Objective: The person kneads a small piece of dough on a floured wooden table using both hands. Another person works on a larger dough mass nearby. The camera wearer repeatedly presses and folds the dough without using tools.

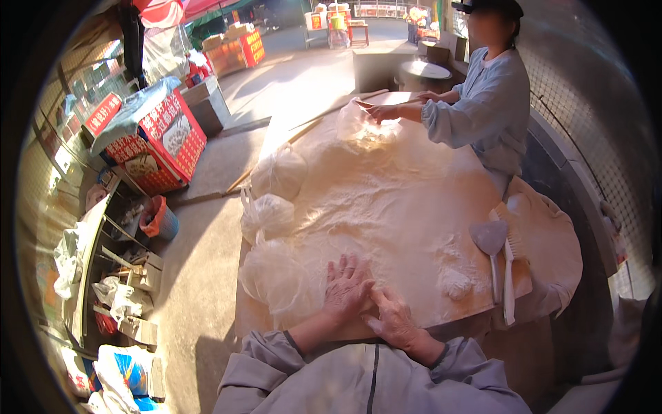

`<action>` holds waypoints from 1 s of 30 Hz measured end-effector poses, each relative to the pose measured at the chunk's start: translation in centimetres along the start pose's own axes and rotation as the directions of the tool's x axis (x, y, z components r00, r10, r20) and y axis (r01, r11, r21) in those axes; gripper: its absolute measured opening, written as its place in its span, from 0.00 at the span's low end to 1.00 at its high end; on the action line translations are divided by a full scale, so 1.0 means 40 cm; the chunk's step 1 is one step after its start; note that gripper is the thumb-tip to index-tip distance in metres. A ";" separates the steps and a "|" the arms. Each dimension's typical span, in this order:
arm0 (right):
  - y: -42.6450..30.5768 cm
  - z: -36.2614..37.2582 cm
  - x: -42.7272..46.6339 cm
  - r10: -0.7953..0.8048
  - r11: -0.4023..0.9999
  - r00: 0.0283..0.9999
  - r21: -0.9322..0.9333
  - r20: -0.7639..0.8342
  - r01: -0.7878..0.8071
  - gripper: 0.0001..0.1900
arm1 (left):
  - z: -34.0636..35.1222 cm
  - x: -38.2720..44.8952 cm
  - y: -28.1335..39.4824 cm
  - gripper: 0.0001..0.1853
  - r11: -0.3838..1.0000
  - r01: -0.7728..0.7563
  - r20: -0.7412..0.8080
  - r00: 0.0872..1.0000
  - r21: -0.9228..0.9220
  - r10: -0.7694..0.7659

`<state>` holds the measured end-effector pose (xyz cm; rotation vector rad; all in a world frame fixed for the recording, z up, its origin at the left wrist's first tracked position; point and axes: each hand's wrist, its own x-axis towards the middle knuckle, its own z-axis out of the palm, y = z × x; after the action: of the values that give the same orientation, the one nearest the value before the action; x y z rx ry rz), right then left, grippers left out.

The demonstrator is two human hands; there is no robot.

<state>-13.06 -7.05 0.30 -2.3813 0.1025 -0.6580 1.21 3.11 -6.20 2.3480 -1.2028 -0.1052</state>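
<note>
My left hand (347, 283) lies palm down over the floured work board (393, 217), its fingers slightly spread. Just to its right is my right hand (394, 318), bent at the knuckles, with a gap between thumb and forefinger. The forefinger meets the left thumb. Neither hand shows anything held, though the undersides are hidden. Close by on the left sits a clear plastic bag (271, 271). A small flour-covered lump, perhaps dough (456, 284), rests to the right in loose flour. Beyond it lie a wide-bladed metal scraper (489, 238) and a long-handled bench brush (509, 248).
Two more tied plastic bags (266, 215) (279, 173) line the left edge. Across the board, a co-worker (481, 103) handles a bag (357, 121) over flour. Wooden rods (305, 132) lie along the far left edge. Cloth (548, 233) bulges at the right; a bin (160, 217) stands left.
</note>
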 end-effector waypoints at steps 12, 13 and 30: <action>0.015 0.027 0.012 -0.024 0.981 0.999 0.189 -0.047 0.032 0.20 | 0.173 0.063 -0.148 0.32 0.788 0.162 0.024 0.983 -0.594 -0.184; 0.054 -0.013 -0.027 0.039 0.996 0.998 0.086 -0.051 -0.034 0.21 | 0.125 0.029 -0.004 0.32 0.892 -0.010 0.005 1.000 -0.452 0.013; -0.002 -0.038 -0.041 0.154 0.978 0.985 0.131 0.081 -0.164 0.18 | 0.018 -0.003 0.014 0.35 0.984 -0.102 0.001 0.995 0.149 0.103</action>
<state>-15.25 -7.49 0.64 -2.2343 0.2084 -0.4891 0.53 2.64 -6.59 2.4048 -1.3688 0.0287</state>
